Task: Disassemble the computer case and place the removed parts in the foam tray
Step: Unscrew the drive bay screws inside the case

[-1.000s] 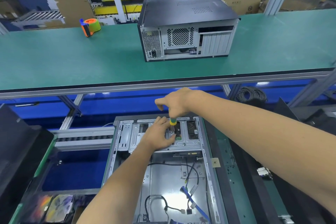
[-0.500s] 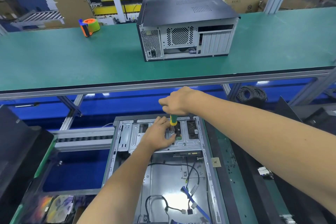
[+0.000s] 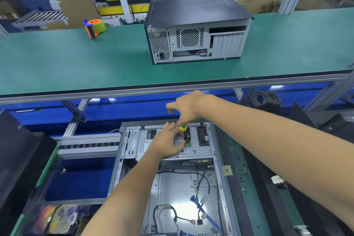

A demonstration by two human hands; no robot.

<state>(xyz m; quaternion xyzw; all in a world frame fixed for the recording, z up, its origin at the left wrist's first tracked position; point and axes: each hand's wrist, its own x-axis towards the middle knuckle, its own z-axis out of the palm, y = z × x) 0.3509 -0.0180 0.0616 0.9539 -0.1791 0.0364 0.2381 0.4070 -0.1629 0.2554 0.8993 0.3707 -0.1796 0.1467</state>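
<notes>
An open computer case lies flat below me, its inside bare metal with loose black and blue cables. At its far end sits a silver drive cage. My right hand is closed around a screwdriver with a yellow and green handle, held upright over the cage. My left hand rests on the cage beside the screwdriver tip, fingers pressed around the spot; what they hold is hidden.
A closed black computer case stands on the green bench above. An orange and green tape dispenser sits at the bench's far left. A black cable coil lies right. Dark panels flank the left; discs lie lower left.
My right hand has shifted slightly on the screwdriver handle, its fingers changing position. My left hand stays on the drive cage.
</notes>
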